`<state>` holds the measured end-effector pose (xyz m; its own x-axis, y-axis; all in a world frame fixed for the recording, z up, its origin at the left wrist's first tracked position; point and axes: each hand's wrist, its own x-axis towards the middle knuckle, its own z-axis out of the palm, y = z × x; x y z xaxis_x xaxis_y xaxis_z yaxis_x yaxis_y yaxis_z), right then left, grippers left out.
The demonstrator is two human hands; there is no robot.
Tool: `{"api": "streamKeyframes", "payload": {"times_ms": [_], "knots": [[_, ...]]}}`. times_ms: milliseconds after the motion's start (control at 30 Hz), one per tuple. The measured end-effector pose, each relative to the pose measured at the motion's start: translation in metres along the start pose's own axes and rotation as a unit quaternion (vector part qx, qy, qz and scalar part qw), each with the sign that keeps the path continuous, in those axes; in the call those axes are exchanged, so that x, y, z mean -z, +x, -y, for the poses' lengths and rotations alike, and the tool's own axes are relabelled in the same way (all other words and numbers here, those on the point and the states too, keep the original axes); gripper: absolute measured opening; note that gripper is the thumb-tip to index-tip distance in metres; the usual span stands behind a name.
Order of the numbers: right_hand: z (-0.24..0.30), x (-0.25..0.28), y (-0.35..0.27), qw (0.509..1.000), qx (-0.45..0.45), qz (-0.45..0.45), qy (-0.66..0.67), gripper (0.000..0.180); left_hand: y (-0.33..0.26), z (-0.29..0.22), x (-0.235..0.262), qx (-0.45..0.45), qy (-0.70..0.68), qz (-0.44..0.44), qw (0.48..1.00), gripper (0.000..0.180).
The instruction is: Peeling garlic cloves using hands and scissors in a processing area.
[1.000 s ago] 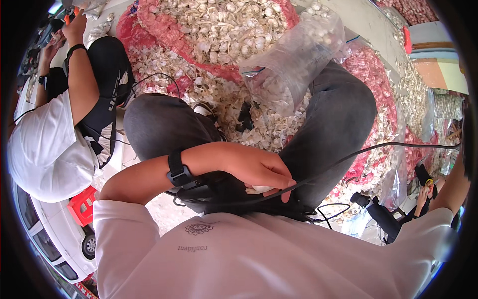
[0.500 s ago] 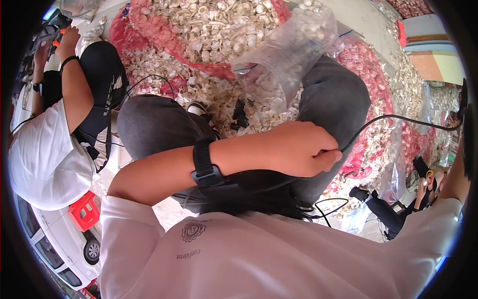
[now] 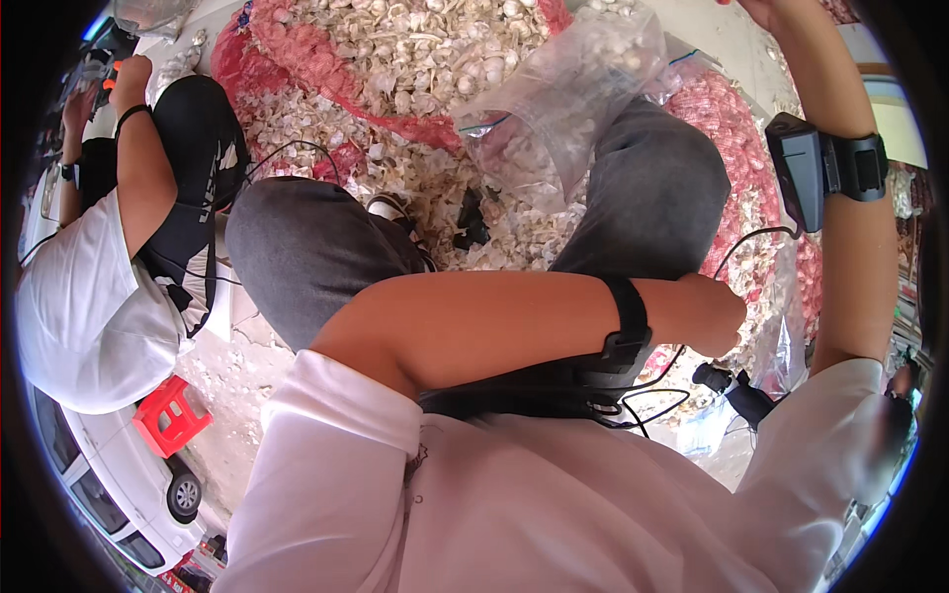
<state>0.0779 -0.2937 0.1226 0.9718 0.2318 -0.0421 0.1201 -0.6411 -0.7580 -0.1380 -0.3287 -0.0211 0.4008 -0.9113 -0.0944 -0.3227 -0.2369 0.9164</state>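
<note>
My left forearm, with a black strap, crosses my lap to the right. My left hand (image 3: 707, 311) is closed at my right knee, on a black cable (image 3: 756, 237) that runs from the black device (image 3: 799, 168) strapped to my right forearm. My right arm reaches up along the right side. My right hand (image 3: 776, 10) is mostly cut off by the top edge, so its fingers barely show. Beyond my knees lies a heap of garlic bulbs (image 3: 425, 59) on red mesh sacking (image 3: 306, 59). A clear plastic bag (image 3: 534, 124) with garlic bulbs leans by my right knee.
Loose garlic skins (image 3: 524, 232) cover the ground between my legs. Another red mesh sack (image 3: 717, 128) stands beyond my right knee. At left a co-worker in a white shirt (image 3: 99, 306) sits near a red stool (image 3: 173, 415). A white van (image 3: 109, 494) stands behind.
My right arm has swung up and forward, bringing its strapped device into view. My left hand has moved right and slightly down, past my right knee, still closed on the cable.
</note>
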Motion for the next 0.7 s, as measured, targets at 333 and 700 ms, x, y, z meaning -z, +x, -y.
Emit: {"api": "streamKeyframes", "payload": {"times_ms": [333,700], "knots": [[-0.064,-0.126,0.025,0.981,-0.051,0.115,0.148,0.020,-0.163,0.062,0.207,0.262,-0.103,0.086,0.956,0.035],[-0.057,-0.142,0.037,0.972,-0.079,0.066,0.212,0.028,-0.204,0.055,0.356,0.334,0.003,-0.203,0.920,0.023]]}}
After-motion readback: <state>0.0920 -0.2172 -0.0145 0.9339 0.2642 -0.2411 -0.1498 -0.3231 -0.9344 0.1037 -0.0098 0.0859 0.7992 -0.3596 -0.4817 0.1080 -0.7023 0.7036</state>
